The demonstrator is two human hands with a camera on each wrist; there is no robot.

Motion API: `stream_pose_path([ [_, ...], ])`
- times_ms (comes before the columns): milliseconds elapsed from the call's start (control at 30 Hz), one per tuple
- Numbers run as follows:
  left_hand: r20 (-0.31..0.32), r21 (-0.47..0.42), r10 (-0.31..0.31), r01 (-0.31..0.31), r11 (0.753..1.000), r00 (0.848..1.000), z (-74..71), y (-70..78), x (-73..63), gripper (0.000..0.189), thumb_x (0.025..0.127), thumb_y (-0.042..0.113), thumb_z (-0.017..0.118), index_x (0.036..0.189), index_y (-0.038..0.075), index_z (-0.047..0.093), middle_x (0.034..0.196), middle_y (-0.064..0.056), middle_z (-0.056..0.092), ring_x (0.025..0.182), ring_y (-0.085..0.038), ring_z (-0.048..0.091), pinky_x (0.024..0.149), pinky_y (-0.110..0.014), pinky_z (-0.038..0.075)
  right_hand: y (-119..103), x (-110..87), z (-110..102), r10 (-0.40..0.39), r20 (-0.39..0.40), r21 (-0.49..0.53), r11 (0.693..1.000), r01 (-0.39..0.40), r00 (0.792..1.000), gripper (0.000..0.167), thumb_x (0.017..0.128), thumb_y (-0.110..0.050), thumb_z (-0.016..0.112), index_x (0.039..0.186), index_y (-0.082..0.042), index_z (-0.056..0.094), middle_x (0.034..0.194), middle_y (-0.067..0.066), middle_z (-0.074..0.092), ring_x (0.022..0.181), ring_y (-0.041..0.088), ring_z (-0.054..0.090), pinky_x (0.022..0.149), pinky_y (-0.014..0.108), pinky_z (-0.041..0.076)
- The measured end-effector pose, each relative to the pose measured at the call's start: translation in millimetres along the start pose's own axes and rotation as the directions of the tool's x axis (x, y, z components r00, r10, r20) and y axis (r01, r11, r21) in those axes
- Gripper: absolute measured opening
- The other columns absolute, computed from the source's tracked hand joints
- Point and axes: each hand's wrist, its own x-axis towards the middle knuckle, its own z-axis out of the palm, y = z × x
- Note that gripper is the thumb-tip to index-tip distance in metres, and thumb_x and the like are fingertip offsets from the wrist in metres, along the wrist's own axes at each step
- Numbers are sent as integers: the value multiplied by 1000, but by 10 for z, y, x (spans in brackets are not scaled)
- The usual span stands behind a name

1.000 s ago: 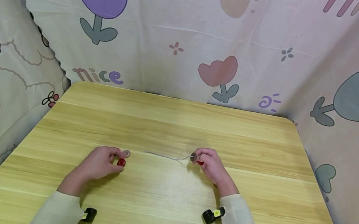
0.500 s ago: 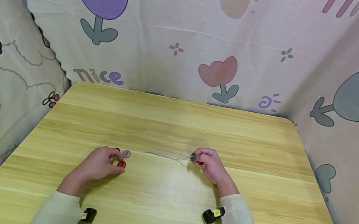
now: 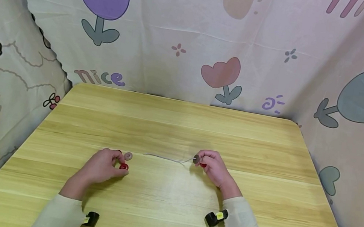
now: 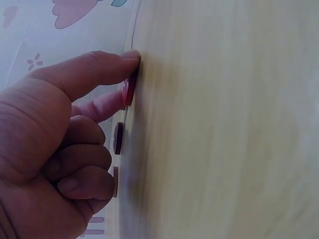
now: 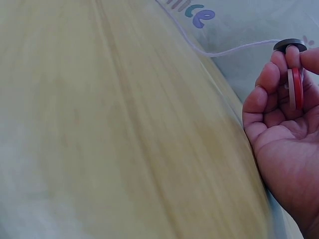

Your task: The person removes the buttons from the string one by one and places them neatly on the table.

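My left hand (image 3: 102,164) is low over the table and pinches a red button (image 3: 124,166) by its edges, between thumb and index finger. In the left wrist view that red button (image 4: 129,89) stands out beyond the curled other fingers. A mauve button (image 3: 128,156) lies just past the index finger. Another red button peeks out behind the knuckles, mostly hidden. My right hand (image 3: 214,168) pinches a white string (image 3: 166,158) at a dark brown button (image 3: 196,159) threaded on it. Under those fingers, a red button and a pale one (image 5: 291,89) hang together before the palm.
The string's loose end trails left over the wood-grain table (image 3: 180,128). Two more buttons, one dark (image 4: 118,138) and one brownish (image 4: 115,181), lie past the left fingers. A patterned cloth (image 3: 179,26) hangs behind the table and along both sides.
The red button in my left hand has shifted slightly toward me and right, and turned flatter. Another red button's edge has come into view behind the knuckles. My right hand has stayed still.
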Motion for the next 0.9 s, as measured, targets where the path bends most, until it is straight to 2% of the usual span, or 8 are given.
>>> stream_pose_path([
  [167, 1, 15, -12, 12, 1000, 1000, 2, 17, 3, 24, 77, 27, 87, 83, 16, 66, 58, 3, 39, 53, -13, 35, 51, -29, 29, 4, 3, -9, -1, 8, 13, 1000, 1, 1000, 18, 82, 5, 45, 79, 8, 63, 80, 2, 62, 76, 17, 56, 67, 25, 43],
  [333, -10, -1, -33, 33, 999, 999, -60, 54, -19, 27, 77, 27, 86, 90, 11, 68, 59, 2, 41, 53, -15, 37, 53, -30, 33, -12, -5, -5, 8, 9, 22, 1000, -8, 1000, 20, 82, 4, 45, 78, 3, 65, 80, 3, 63, 77, 18, 56, 72, 28, 45],
  [400, -15, -10, -35, 35, 999, 999, -90, 70, -23, 29, 78, 28, 85, 93, 9, 69, 60, 1, 41, 53, -15, 38, 53, -31, 35, -15, -9, -6, 10, 7, 21, 1000, -11, 1000, 20, 82, 4, 45, 78, 4, 64, 79, 2, 63, 77, 18, 56, 69, 27, 44],
  [567, -24, -12, -12, 11, 1000, 1000, -134, 112, 6, 27, 80, 29, 85, 94, 11, 70, 61, 2, 39, 54, -14, 37, 54, -31, 36, -6, -8, -10, 6, 2, 16, 1000, -6, 1000, 19, 82, 4, 45, 79, 5, 64, 79, 1, 63, 76, 17, 56, 61, 24, 39],
  [733, -21, -33, 16, -17, 999, 1000, -113, 187, 75, 21, 81, 25, 83, 94, 14, 72, 61, 2, 38, 53, -14, 36, 52, -30, 34, -2, -4, -14, -11, 26, 43, 999, 10, 1000, 24, 83, 4, 46, 78, -5, 68, 80, 3, 63, 77, 17, 56, 71, 26, 46],
  [900, -10, -63, 29, -30, 998, 1000, -74, 310, 158, 22, 83, 22, 79, 97, 9, 68, 56, 0, 42, 48, -16, 43, 55, -33, 42, 0, 2, -15, -13, 33, 46, 999, 12, 999, 24, 83, 4, 45, 78, -5, 67, 79, 3, 63, 77, 17, 56, 74, 28, 46],
])
